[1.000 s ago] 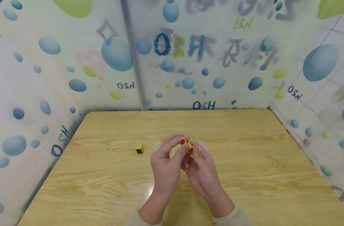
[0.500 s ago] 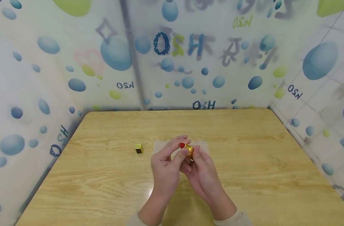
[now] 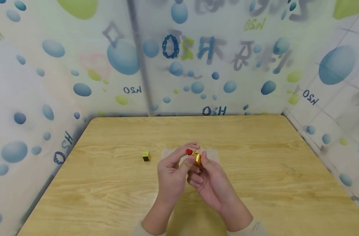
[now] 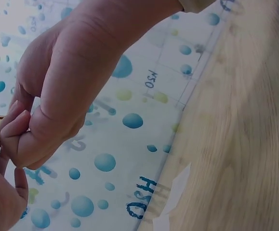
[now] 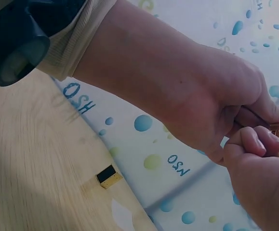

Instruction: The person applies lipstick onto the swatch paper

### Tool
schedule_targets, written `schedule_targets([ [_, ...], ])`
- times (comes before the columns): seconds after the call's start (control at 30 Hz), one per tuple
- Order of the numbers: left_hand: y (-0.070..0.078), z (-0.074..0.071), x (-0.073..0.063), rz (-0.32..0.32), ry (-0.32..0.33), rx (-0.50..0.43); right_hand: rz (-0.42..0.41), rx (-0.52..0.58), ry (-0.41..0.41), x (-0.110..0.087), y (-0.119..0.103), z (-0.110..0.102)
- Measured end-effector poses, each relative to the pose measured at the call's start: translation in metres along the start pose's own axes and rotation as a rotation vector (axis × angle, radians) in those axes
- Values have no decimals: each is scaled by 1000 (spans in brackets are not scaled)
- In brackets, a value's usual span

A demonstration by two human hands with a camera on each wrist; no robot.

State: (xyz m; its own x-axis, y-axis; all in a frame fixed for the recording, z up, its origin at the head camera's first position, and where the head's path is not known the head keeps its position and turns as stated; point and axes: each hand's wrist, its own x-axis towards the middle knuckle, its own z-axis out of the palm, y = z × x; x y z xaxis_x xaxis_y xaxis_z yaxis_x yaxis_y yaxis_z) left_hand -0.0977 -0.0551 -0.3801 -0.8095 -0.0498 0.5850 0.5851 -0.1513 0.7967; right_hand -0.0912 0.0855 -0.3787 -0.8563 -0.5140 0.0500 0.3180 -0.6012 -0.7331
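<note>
Left hand (image 3: 171,175) and right hand (image 3: 210,183) meet above the middle of the worktop (image 3: 256,183), both pinching one gold lipstick tube (image 3: 197,158). Left thumb and fingers curl round the tube's upper part; right fingers grip its lower part from below and to the right. Red lipstick tip (image 3: 189,151) stands out of the tube just above the left thumb. Directly beyond the hands, a pale translucent sheet (image 3: 167,152) lies flat on the worktop. Well to the left of the left hand, apart from it, a small gold cap (image 3: 146,156) stands on the wood. Patterned bubble-print curtain (image 3: 79,65) encloses the worktop on three sides.
</note>
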Motion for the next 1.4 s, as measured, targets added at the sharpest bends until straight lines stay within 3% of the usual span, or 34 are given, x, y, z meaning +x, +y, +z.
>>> schedule_targets([
  [0.3, 2, -5, 5, -40, -37, -13, 15, -35, -29, 1, -8, 3],
  [0.47, -1, -4, 6, -64, -90, -19, 39, -51, -27, -1, -15, -3],
  [0.8, 2, -1, 12, -217, -104, -22, 21, -133, -56, 4, -31, -10],
  [1.07, -9, -3, 18, -340, -121, -35, 67, -296, 21, 11, -39, -21],
  [1.2, -14, -4, 21, -396, -140, 14, 69, -318, 82, 14, -43, -25],
  [1.4, -20, -11, 28, -441, -179, 180, 49, -362, 142, 18, -56, -33],
])
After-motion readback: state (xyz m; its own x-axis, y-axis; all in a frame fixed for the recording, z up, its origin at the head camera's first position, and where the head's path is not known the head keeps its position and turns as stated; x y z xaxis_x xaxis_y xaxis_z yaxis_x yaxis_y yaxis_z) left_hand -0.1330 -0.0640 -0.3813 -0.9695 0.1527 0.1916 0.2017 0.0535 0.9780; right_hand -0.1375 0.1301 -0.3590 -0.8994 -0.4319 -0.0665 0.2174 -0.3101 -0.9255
